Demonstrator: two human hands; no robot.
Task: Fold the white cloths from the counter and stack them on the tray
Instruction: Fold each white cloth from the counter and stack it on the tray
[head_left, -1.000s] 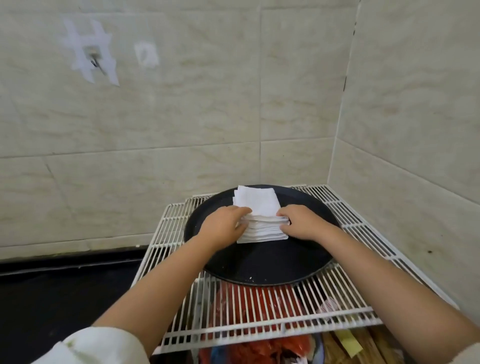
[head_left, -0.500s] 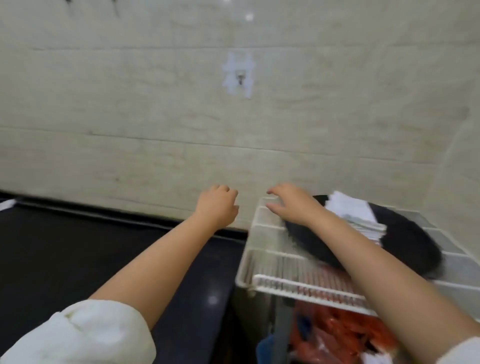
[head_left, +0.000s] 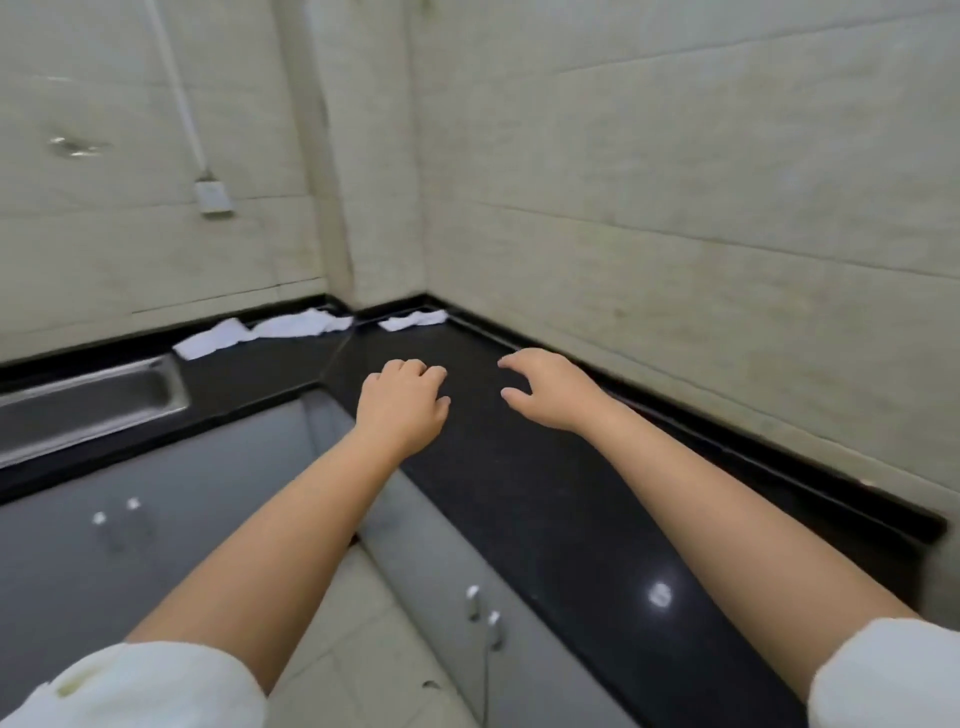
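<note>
Several crumpled white cloths lie along the back of the black counter (head_left: 519, 493) in its corner: one at the left (head_left: 213, 340), one in the middle (head_left: 298, 325), one just right of the corner (head_left: 413, 319). My left hand (head_left: 402, 400) hovers over the counter with loosely curled fingers and holds nothing. My right hand (head_left: 545, 387) is beside it, fingers relaxed and spread, also holding nothing. Both hands are well short of the cloths. The tray and its folded stack are out of view.
A steel sink (head_left: 88, 410) is set into the counter at the left. Grey cabinet doors (head_left: 457, 587) with small handles run under the counter. Tiled walls meet at the corner, with a white socket (head_left: 213, 197) on the left wall.
My hands left the folded stack on the tray, and the view swung left from the wire rack to the counter corner. Both hands now reach out over the black counter.
</note>
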